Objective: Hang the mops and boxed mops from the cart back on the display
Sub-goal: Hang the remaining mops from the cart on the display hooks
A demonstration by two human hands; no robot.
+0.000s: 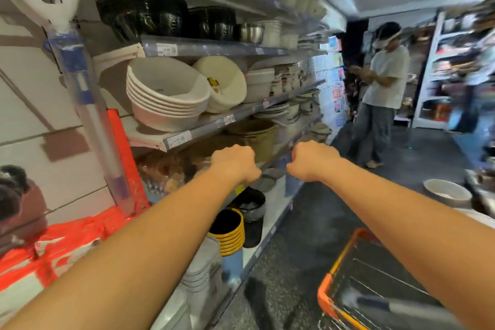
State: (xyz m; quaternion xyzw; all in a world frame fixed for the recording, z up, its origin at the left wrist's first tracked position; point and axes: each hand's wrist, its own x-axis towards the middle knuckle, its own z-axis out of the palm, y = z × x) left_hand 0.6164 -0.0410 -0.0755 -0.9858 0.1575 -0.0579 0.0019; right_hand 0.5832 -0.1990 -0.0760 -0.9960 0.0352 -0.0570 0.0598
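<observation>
Both my arms reach forward into the aisle. My left hand [234,162] and my right hand [312,159] are curled into fists side by side, and I see nothing in either. A mop in a clear plastic sleeve [88,104], with a white head and blue fittings, hangs on the wall display at the left. Orange boxed goods [64,241] lie below it. The orange wire cart [356,273] stands at the lower right, with a blurred grey and blue mop handle [393,305] lying in it.
Shelves [203,126] on the left carry stacked white basins, black bowls and dishes. Yellow and black buckets [230,233] stand on the floor below. A person [380,88] stands further down the aisle. A bowl [446,191] sits at the right.
</observation>
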